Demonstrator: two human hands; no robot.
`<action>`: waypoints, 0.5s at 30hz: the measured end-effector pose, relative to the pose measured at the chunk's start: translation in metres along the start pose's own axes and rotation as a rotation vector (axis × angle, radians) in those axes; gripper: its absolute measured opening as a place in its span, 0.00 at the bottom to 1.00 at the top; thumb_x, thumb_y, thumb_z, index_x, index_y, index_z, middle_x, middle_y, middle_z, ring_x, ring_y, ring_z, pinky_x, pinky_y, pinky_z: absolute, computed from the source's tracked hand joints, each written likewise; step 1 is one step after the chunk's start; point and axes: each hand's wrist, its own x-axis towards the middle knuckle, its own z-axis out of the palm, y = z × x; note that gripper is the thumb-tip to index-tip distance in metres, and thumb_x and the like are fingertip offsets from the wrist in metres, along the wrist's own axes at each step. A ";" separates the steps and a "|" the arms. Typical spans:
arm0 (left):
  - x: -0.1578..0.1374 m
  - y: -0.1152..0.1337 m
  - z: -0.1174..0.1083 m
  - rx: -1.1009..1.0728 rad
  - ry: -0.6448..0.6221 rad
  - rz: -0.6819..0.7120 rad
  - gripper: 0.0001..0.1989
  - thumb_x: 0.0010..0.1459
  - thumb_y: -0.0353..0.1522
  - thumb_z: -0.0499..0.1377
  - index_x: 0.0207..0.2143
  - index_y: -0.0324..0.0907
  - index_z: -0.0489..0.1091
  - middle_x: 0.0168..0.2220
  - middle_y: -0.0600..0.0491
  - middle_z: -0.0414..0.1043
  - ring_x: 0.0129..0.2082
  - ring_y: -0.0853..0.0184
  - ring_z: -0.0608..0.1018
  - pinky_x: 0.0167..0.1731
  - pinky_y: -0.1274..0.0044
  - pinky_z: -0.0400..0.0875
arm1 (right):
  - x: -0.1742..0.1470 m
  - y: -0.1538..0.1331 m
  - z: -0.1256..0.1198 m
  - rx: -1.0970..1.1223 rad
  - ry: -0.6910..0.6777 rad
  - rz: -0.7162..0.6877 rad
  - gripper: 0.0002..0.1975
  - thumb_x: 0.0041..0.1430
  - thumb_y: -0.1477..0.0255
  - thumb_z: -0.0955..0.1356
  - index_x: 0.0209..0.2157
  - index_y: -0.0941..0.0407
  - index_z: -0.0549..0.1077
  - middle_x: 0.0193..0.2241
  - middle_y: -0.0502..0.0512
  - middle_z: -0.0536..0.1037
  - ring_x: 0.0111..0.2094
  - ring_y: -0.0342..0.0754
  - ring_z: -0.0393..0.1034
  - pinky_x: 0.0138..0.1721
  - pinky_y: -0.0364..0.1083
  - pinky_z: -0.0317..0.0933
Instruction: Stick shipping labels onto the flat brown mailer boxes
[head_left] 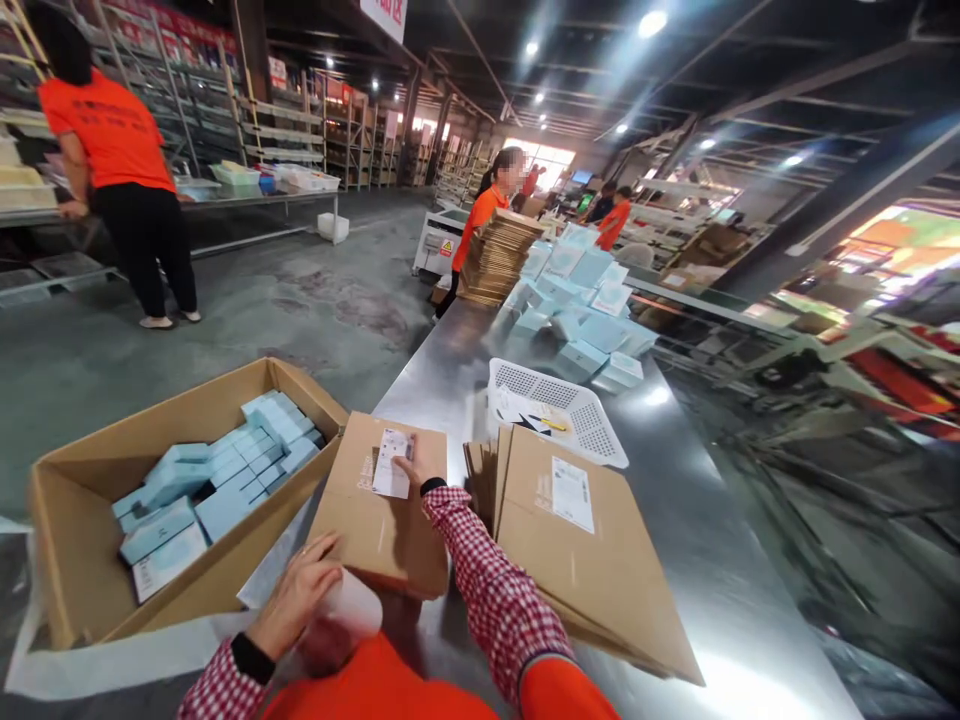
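Note:
On a flat cardboard carton (409, 540) in front of me lies a white printed label (393, 463). My right hand (421, 466) reaches over the carton, its fingers stretched out and touching the label's right side. At the carton's near left edge, my left hand (296, 592) curls around a white roll (351, 604) that looks like a label roll. Part of that roll is hidden by the hand. To the right leans a stack of flattened cartons (600, 560), the front one bearing a similar label (572, 494).
A large open carton (75, 540) with several light blue boxes (240, 460) stands left. A white perforated basket (600, 425) holds papers and a yellow cutter. Farther along the metal table (442, 370) are piled blue boxes (577, 300) and stacked cardboard (499, 255). Co-workers stand beyond.

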 end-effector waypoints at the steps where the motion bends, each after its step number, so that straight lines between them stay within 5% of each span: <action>1: 0.003 -0.003 0.005 0.000 -0.010 -0.021 0.15 0.61 0.33 0.50 0.33 0.45 0.78 0.56 0.48 0.68 0.57 0.56 0.68 0.55 0.60 0.65 | 0.000 0.000 0.005 -0.051 -0.021 0.004 0.28 0.46 0.75 0.69 0.51 0.64 0.62 0.43 0.65 0.74 0.45 0.55 0.70 0.46 0.51 0.63; 8: 0.004 -0.019 0.018 -0.033 -0.052 -0.050 0.14 0.58 0.33 0.53 0.29 0.44 0.78 0.56 0.46 0.68 0.58 0.55 0.68 0.55 0.59 0.65 | -0.011 -0.010 0.011 -0.414 0.046 0.037 0.41 0.51 0.66 0.70 0.62 0.65 0.51 0.63 0.75 0.49 0.59 0.66 0.53 0.56 0.60 0.51; 13: 0.001 -0.033 0.029 -0.078 -0.007 -0.036 0.14 0.58 0.35 0.53 0.28 0.44 0.78 0.56 0.46 0.68 0.58 0.55 0.67 0.56 0.59 0.64 | -0.025 -0.014 0.043 -0.481 -0.095 -0.266 0.29 0.62 0.57 0.58 0.62 0.54 0.56 0.64 0.59 0.54 0.65 0.56 0.42 0.62 0.59 0.35; 15: 0.002 -0.039 0.030 -0.077 -0.007 -0.023 0.15 0.58 0.37 0.53 0.28 0.43 0.77 0.55 0.45 0.69 0.57 0.54 0.68 0.55 0.59 0.65 | -0.018 -0.011 0.044 -0.458 -0.106 -0.212 0.28 0.63 0.56 0.57 0.62 0.52 0.56 0.64 0.57 0.54 0.65 0.55 0.41 0.62 0.59 0.33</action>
